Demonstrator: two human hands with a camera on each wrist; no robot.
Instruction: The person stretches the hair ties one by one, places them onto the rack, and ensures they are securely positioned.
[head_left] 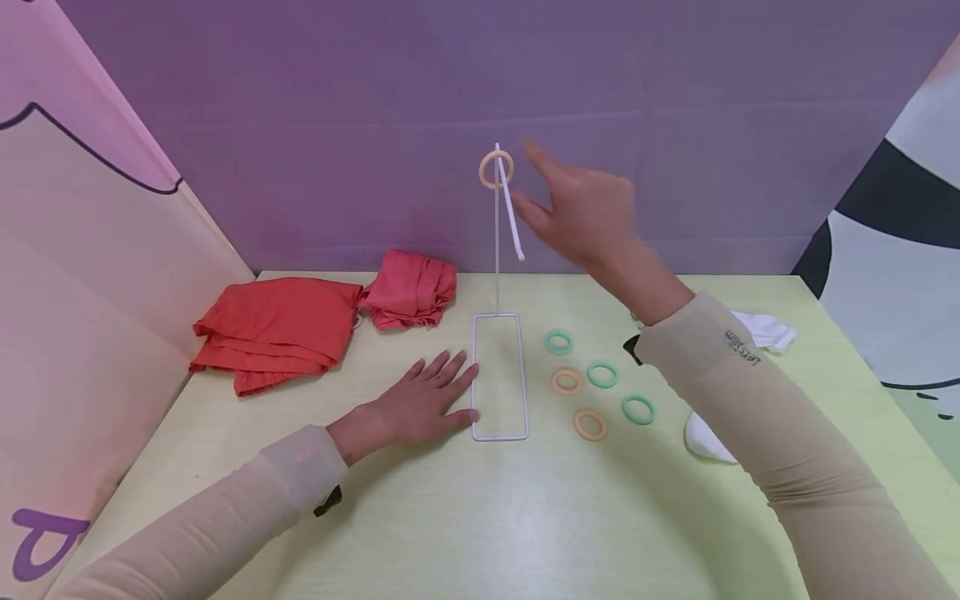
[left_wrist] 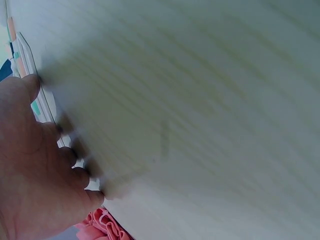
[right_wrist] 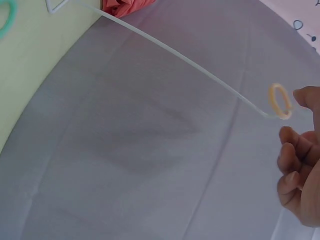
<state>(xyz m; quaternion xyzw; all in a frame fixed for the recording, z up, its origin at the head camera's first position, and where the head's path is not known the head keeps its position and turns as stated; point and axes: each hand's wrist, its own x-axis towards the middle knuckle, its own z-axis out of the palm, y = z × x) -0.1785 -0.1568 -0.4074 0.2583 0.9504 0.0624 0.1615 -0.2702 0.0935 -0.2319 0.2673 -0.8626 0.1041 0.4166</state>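
A white wire stand (head_left: pixel 522 375) has a rectangular base, a thin upright and a slanting arm at its top. One orange ring (head_left: pixel 482 172) hangs on that arm near its upper end. My right hand (head_left: pixel 588 212) is raised just right of the arm, thumb and index finger spread, the other fingers bent, with nothing held. In the right wrist view, a gap shows between the fingers and the hanging ring (right_wrist: pixel 273 100). My left hand (head_left: pixel 420 408) lies flat on the table, fingers spread, its thumb and fingertips at the left side of the base.
Right of the base lie several green rings (head_left: pixel 638 422) and two orange rings (head_left: pixel 577 424). Two folded red cloths (head_left: pixel 277 325) sit at the back left. White cloth pieces (head_left: pixel 708 437) lie partly behind my right arm. A purple backdrop (head_left: pixel 337 183) stands behind the table.
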